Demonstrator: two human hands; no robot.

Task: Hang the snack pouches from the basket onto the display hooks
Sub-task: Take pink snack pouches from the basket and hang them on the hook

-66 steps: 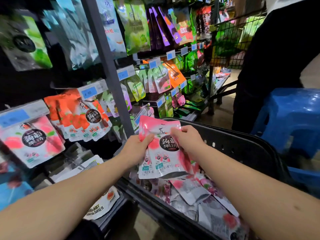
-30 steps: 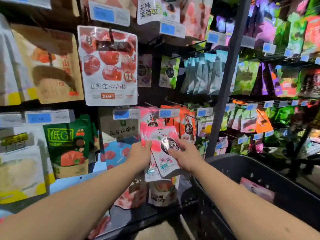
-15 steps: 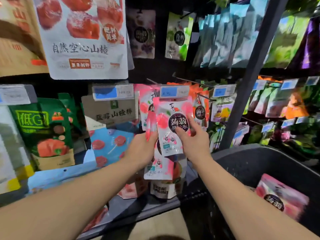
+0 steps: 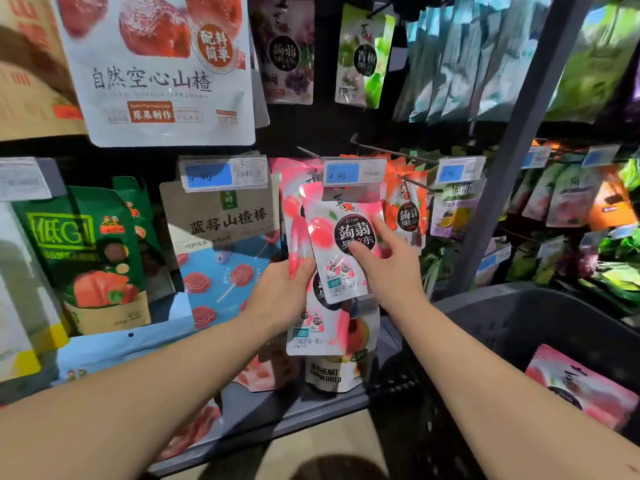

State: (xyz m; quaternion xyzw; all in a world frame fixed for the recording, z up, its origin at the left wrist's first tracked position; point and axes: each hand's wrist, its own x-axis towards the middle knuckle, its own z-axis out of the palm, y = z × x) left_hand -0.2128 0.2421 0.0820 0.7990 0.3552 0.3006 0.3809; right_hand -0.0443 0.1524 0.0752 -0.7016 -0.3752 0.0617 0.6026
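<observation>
Pink pouch (image 4: 341, 237), top edge at the price tag (image 4: 353, 173), pinched by right fingers (image 4: 360, 252), left fingers (image 4: 300, 269) gripping its side.

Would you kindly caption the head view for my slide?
Left hand and right hand hold a pink peach jelly pouch at the 4.90 price tag, beside the basket.

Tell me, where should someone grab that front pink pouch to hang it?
Its lower half, from the front and below, thumb on the face, as the right hand does. The pink pouch is flat and upright, top at the price tag, so keep that end free.
</observation>
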